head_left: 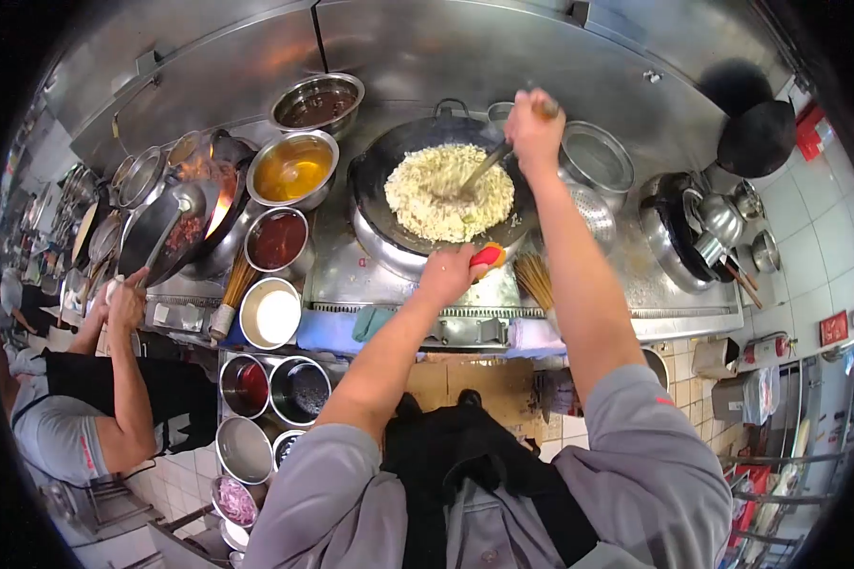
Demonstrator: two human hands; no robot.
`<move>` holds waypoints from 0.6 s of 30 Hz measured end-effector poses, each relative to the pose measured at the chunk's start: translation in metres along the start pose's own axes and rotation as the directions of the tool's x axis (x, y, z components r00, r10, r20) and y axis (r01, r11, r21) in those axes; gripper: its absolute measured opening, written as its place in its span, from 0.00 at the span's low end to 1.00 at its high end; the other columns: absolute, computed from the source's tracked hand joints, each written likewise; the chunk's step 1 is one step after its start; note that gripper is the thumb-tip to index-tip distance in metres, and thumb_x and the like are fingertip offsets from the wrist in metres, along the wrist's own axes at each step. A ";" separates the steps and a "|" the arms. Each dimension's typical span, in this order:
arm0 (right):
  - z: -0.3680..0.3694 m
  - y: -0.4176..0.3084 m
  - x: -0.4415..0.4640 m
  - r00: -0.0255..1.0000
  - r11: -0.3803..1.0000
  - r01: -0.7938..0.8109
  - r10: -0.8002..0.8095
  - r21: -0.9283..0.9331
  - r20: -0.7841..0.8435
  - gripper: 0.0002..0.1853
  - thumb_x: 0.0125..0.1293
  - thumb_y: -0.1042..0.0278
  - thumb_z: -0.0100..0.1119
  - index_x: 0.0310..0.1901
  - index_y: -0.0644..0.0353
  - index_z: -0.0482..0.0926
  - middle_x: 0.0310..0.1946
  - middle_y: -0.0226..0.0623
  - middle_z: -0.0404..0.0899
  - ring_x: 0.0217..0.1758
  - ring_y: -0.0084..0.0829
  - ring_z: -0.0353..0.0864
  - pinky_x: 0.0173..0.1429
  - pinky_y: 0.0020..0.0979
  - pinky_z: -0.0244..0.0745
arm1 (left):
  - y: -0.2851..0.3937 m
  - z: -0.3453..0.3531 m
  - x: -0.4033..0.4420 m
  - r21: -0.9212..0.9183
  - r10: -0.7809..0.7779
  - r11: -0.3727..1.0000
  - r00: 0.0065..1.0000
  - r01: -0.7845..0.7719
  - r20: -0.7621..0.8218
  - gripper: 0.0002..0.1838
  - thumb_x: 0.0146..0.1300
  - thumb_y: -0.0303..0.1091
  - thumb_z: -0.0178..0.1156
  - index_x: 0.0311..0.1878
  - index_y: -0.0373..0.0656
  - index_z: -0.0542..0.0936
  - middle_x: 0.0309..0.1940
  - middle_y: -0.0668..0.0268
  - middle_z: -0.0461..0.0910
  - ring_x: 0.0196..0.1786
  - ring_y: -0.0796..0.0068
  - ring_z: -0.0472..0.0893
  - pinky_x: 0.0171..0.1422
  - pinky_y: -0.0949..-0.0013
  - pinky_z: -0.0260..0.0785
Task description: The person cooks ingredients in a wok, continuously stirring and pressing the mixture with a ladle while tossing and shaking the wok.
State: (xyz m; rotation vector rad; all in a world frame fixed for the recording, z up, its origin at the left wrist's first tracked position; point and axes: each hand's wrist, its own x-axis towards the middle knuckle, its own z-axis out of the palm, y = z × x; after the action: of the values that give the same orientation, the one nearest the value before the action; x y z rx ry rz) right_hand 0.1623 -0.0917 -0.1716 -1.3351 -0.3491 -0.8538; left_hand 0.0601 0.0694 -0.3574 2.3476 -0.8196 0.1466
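My right fingers are closed around the ladle, its head down in the pale, grainy food inside the wok. My left fingers grip a red-and-yellow holder at the wok's near rim. Left of the wok, the steel counter bears a bowl of amber liquid and a pot of dark red sauce; right of it lies a perforated strainer. A metal wall rises behind the wok. Well left of it, a co-worker holds a flaming pan.
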 end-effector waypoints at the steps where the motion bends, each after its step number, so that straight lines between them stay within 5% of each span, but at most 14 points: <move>1: 0.007 -0.032 0.016 0.988 0.990 -0.140 0.139 -0.004 -0.063 0.15 0.68 0.71 0.60 0.25 0.52 0.65 0.14 0.21 0.63 0.14 0.17 0.59 0.18 0.24 0.55 | 0.003 -0.006 0.002 0.048 -0.008 0.999 0.998 0.005 0.067 0.21 0.64 0.53 0.60 0.38 0.41 0.78 0.30 0.52 0.82 0.36 0.48 0.82 0.43 0.50 0.73; 2: 0.012 -0.057 0.028 0.953 0.962 -0.274 0.272 0.004 -0.136 0.15 0.69 0.70 0.59 0.25 0.50 0.65 0.14 0.21 0.62 0.14 0.17 0.58 0.19 0.25 0.55 | 0.001 -0.003 -0.003 0.051 -0.006 0.999 0.997 0.002 0.082 0.21 0.64 0.53 0.60 0.38 0.41 0.78 0.30 0.52 0.82 0.36 0.48 0.82 0.43 0.50 0.73; 4: -0.001 -0.095 0.023 0.972 0.974 -0.212 0.218 0.080 -0.084 0.16 0.68 0.71 0.60 0.24 0.50 0.66 0.14 0.21 0.62 0.13 0.17 0.58 0.18 0.23 0.53 | -0.008 0.003 0.003 0.043 0.008 0.999 0.999 -0.010 0.052 0.21 0.64 0.53 0.60 0.32 0.41 0.79 0.30 0.53 0.82 0.36 0.48 0.82 0.43 0.50 0.73; 6: 0.018 -0.074 -0.017 0.935 0.958 -0.261 0.220 -0.120 -0.277 0.17 0.68 0.74 0.58 0.23 0.50 0.66 0.14 0.21 0.62 0.13 0.16 0.60 0.18 0.22 0.54 | -0.003 -0.010 0.009 0.060 -0.009 0.998 0.994 0.002 0.108 0.23 0.64 0.55 0.59 0.31 0.41 0.79 0.28 0.53 0.82 0.35 0.48 0.82 0.43 0.49 0.72; 8: 0.003 0.015 -0.020 0.999 0.999 0.031 -0.030 -0.036 0.038 0.18 0.68 0.77 0.58 0.22 0.52 0.64 0.15 0.21 0.61 0.15 0.14 0.60 0.18 0.22 0.53 | 0.014 -0.020 0.010 0.164 -0.074 0.986 0.973 0.038 0.218 0.24 0.65 0.57 0.56 0.31 0.43 0.81 0.27 0.53 0.82 0.34 0.49 0.82 0.43 0.47 0.72; 12: 0.049 -0.055 0.003 0.992 0.999 -0.036 0.039 -0.027 0.120 0.20 0.65 0.72 0.61 0.20 0.58 0.62 0.15 0.21 0.61 0.21 0.15 0.59 0.25 0.24 0.56 | -0.002 0.007 0.012 0.180 -0.002 0.983 0.995 -0.015 0.098 0.24 0.65 0.59 0.55 0.31 0.46 0.82 0.26 0.54 0.83 0.33 0.50 0.83 0.41 0.50 0.71; 14: 0.046 -0.041 -0.023 0.960 0.981 0.195 -0.193 0.008 0.202 0.20 0.64 0.72 0.62 0.19 0.58 0.63 0.15 0.21 0.63 0.21 0.15 0.60 0.26 0.24 0.57 | -0.002 0.009 0.013 0.191 -0.018 0.982 0.995 -0.002 0.101 0.24 0.65 0.58 0.55 0.31 0.46 0.82 0.24 0.56 0.82 0.33 0.51 0.83 0.42 0.50 0.71; 15: 0.030 -0.007 -0.038 0.974 0.992 0.077 -0.053 -0.101 0.222 0.18 0.63 0.74 0.62 0.18 0.58 0.65 0.14 0.21 0.64 0.20 0.16 0.62 0.26 0.24 0.58 | -0.002 0.011 0.013 0.199 -0.025 0.980 0.996 0.006 0.091 0.23 0.65 0.58 0.55 0.31 0.46 0.82 0.24 0.56 0.82 0.33 0.51 0.83 0.43 0.50 0.70; 17: 0.000 0.034 0.022 0.943 0.990 0.141 -0.128 -0.018 0.308 0.17 0.66 0.75 0.59 0.20 0.57 0.66 0.16 0.24 0.68 0.18 0.17 0.68 0.23 0.24 0.63 | -0.001 0.013 0.013 0.207 -0.054 0.978 0.996 0.038 0.071 0.23 0.65 0.57 0.55 0.31 0.46 0.82 0.25 0.57 0.82 0.35 0.53 0.82 0.46 0.51 0.69; 18: -0.006 0.001 0.049 0.947 0.954 -0.238 0.269 -0.181 0.178 0.15 0.65 0.72 0.59 0.21 0.55 0.69 0.17 0.24 0.68 0.18 0.19 0.68 0.22 0.26 0.63 | 0.002 0.014 0.012 0.205 -0.078 0.977 0.994 0.062 0.075 0.22 0.65 0.56 0.56 0.31 0.46 0.82 0.26 0.57 0.82 0.36 0.54 0.82 0.47 0.51 0.68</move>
State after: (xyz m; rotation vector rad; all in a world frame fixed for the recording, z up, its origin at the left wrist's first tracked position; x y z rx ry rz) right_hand 0.1946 -0.1141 -0.1410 -1.5811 -0.2614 -0.5397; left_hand 0.0671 0.0536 -0.3634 2.5863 -0.7923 0.1080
